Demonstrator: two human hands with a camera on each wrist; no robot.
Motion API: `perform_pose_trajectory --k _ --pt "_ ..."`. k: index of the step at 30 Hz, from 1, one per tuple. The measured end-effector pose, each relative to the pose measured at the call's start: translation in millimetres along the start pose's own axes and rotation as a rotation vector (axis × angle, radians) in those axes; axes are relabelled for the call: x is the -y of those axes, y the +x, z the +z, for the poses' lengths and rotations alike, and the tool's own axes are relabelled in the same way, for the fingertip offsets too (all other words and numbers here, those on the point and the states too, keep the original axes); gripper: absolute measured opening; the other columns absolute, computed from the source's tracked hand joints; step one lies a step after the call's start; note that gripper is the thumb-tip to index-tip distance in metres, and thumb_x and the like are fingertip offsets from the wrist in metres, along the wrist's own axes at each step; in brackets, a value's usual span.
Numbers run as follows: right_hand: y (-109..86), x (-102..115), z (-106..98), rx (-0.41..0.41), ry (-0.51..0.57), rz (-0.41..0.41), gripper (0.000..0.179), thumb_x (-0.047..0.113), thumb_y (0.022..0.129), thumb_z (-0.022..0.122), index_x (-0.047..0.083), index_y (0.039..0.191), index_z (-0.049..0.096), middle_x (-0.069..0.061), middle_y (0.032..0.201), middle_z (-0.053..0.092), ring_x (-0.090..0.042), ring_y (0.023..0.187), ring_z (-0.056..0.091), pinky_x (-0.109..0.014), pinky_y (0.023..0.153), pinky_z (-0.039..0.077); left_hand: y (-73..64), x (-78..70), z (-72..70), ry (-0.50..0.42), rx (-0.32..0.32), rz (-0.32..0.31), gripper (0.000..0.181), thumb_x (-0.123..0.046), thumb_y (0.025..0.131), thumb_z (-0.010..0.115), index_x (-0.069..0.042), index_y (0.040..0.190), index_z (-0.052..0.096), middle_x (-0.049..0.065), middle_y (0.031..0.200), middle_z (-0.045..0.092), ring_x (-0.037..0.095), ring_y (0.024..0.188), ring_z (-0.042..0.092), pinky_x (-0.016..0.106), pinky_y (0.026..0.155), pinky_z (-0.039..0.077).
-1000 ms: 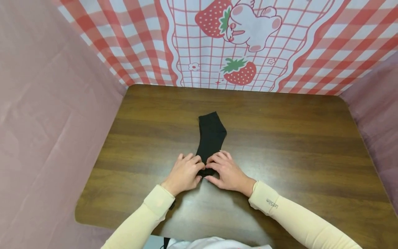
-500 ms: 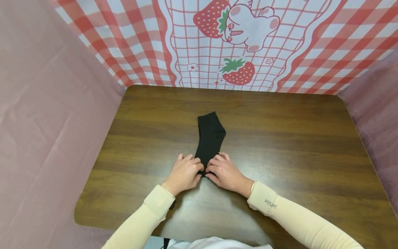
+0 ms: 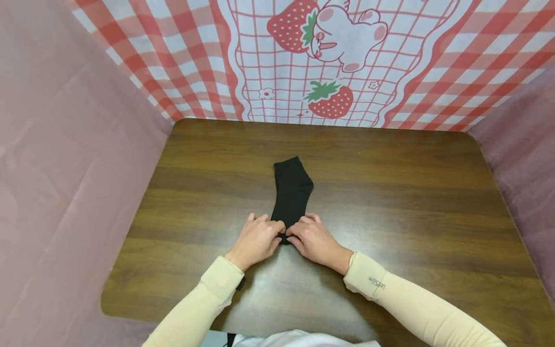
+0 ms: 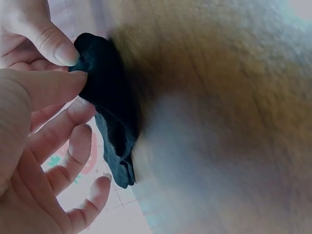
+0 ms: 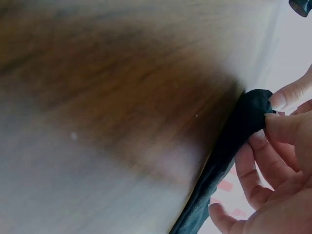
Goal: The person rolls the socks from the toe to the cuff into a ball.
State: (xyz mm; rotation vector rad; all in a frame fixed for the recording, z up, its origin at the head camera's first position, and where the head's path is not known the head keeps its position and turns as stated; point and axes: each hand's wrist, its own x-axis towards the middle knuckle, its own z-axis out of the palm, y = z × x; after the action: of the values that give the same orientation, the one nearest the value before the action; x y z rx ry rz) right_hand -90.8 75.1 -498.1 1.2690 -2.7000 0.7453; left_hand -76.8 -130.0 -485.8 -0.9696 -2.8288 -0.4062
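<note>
A black sock (image 3: 291, 193) lies flat on the wooden table, its cuff pointing away and its heel bulging to the right. At the near end, my left hand (image 3: 257, 241) pinches the fabric between thumb and fingers. Close beside it, my right hand (image 3: 317, 240) pinches the same end from the right. The left wrist view shows the sock's end (image 4: 105, 73) bunched into a thick fold under the thumb, other fingers loosely bent. A similar rounded roll of sock (image 5: 251, 112) appears at the right fingertips in the right wrist view. The fingers partly cover the near end.
The brown wooden table (image 3: 399, 193) extends to both sides of the sock. Behind it hangs a red-and-white checked cloth (image 3: 186, 58) with strawberry prints. Pink cloth (image 3: 52, 144) flanks the left side, and more pink cloth (image 3: 524, 135) the right.
Both hands have stayed at the sock's near end, with small finger and thumb movements there. The near end shows slightly farther from the table's front edge. The head view has shifted slightly.
</note>
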Motion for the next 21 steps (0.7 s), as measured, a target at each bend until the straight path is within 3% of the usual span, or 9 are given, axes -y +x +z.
perform_pose_trajectory --k 6,21 --pt "1.3 0.2 0.4 0.0 0.021 0.033 0.01 0.008 0.087 0.075 0.012 0.089 0.067 0.004 0.084 0.067 -0.018 0.079 0.058 -0.058 0.095 0.039 1.1 0.6 1.1 -0.009 -0.017 0.009 0.015 -0.015 0.085 0.077 -0.021 0.083 0.064 -0.01 0.078 0.065 0.014 0.07 0.051 0.033 0.065 0.031" --pt "3.7 1.3 1.8 0.07 -0.06 0.064 0.004 0.01 0.09 0.07 0.013 0.092 0.073 0.001 0.09 0.068 -0.02 0.083 0.057 -0.055 0.091 0.04 1.5 1.4 3.2 0.038 0.049 0.007 0.013 -0.011 0.087 0.068 -0.021 0.082 0.074 -0.007 0.082 0.062 0.016 0.074 0.054 0.036 0.066 0.034"
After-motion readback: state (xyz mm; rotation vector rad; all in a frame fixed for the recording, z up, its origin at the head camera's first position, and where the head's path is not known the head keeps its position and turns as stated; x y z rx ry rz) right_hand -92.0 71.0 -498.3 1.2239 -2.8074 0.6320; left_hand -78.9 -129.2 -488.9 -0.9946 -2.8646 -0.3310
